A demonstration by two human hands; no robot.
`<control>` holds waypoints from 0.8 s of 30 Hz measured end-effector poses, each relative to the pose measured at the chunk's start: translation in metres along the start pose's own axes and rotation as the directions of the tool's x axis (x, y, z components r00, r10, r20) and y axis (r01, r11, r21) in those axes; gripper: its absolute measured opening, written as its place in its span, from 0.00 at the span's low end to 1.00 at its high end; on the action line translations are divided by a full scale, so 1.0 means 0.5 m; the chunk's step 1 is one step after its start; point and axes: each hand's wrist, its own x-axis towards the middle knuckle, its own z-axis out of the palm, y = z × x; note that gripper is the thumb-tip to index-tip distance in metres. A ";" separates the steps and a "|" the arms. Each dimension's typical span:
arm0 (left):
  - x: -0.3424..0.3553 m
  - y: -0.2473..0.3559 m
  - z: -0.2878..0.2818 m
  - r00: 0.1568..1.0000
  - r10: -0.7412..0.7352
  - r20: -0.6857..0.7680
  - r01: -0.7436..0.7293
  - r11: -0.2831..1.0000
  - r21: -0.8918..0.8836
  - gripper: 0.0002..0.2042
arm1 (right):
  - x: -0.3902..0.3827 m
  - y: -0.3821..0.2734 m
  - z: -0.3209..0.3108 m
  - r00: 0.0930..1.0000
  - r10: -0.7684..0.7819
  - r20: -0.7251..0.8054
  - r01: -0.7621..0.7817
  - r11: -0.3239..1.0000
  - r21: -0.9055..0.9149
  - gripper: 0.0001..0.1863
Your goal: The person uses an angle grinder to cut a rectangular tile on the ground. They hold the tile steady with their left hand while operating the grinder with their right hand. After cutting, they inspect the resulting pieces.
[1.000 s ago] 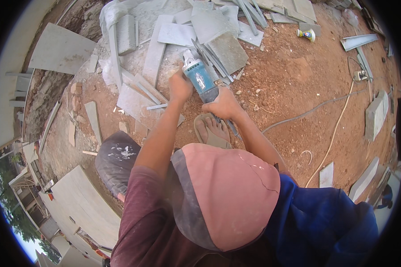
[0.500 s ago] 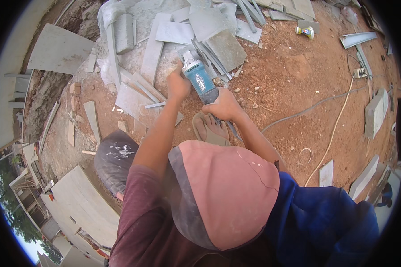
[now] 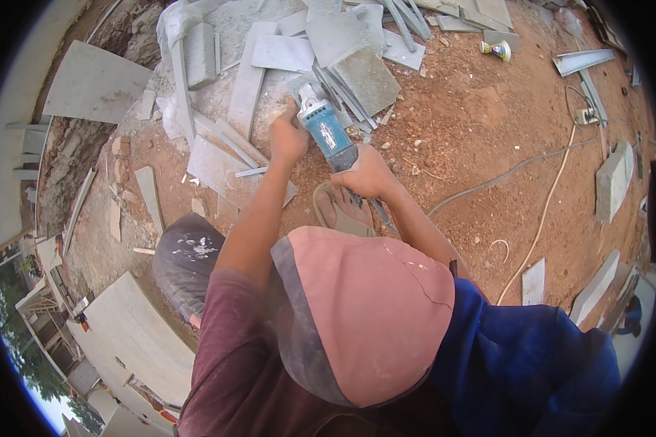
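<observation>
A teal angle grinder with a grey metal head and dark rear grip points away from me, over broken stone slabs. Around its rear grip, my right hand is closed. My left hand is closed at the left side of the grinder's head; the part under its fingers is hidden. Pale dust blurs the front of the head, where the disc cannot be made out clearly. Just to the right of the head lean several thin grey slabs. A sandalled foot rests on the dirt below the grinder.
Slab pieces lie heaped ahead, and a large slab stands far left. A grey cable and a pale cord cross the dirt on the right near a socket box. A small can lies beyond. Pink cap fabric fills the lower middle.
The view has shifted slightly. Both hands keep their grip, and the grinder stays nearly in the same place against the slabs.
</observation>
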 end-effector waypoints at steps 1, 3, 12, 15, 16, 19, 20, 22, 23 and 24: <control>0.000 0.000 0.002 1.000 0.004 -0.008 -0.004 1.000 -0.018 0.38 | -0.002 -0.001 -0.001 1.000 -0.006 0.004 0.006 1.000 0.008 0.22; -0.003 0.000 0.004 1.000 0.009 -0.025 -0.011 0.999 -0.052 0.37 | -0.003 -0.001 -0.003 1.000 0.002 0.012 -0.002 1.000 0.015 0.23; 0.015 -0.029 0.019 0.999 0.019 -0.031 -0.023 0.991 -0.129 0.32 | -0.013 0.019 -0.003 1.000 0.000 0.005 0.000 1.000 -0.004 0.21; -0.003 -0.003 0.008 1.000 0.010 -0.017 -0.013 0.988 -0.153 0.31 | -0.013 0.034 0.003 1.000 -0.016 -0.017 0.017 1.000 0.020 0.22; 0.000 -0.009 0.012 1.000 0.006 -0.014 -0.009 0.982 -0.188 0.30 | -0.013 0.036 0.006 0.999 -0.027 -0.030 0.028 0.999 0.025 0.22; 0.030 -0.063 0.031 0.999 0.026 -0.033 -0.032 0.981 -0.192 0.30 | -0.021 0.026 0.005 0.998 -0.042 -0.040 0.042 0.999 0.005 0.21; 0.043 -0.083 0.033 0.997 0.057 -0.051 -0.063 0.990 -0.125 0.30 | -0.021 0.026 0.007 0.997 -0.056 -0.045 0.056 0.998 0.008 0.21; 0.039 -0.070 0.035 0.996 0.074 -0.054 -0.080 0.991 -0.108 0.31 | -0.022 0.035 0.007 0.996 -0.066 -0.057 0.067 0.998 0.015 0.21; 0.033 -0.064 0.038 0.997 0.056 -0.049 -0.063 0.986 -0.156 0.32 | -0.023 0.039 0.007 0.996 -0.068 -0.058 0.069 0.997 0.020 0.20; 0.027 -0.052 0.034 0.998 0.037 -0.045 -0.045 0.978 -0.203 0.33 | -0.023 0.042 0.007 0.997 -0.066 -0.049 0.068 0.997 0.027 0.20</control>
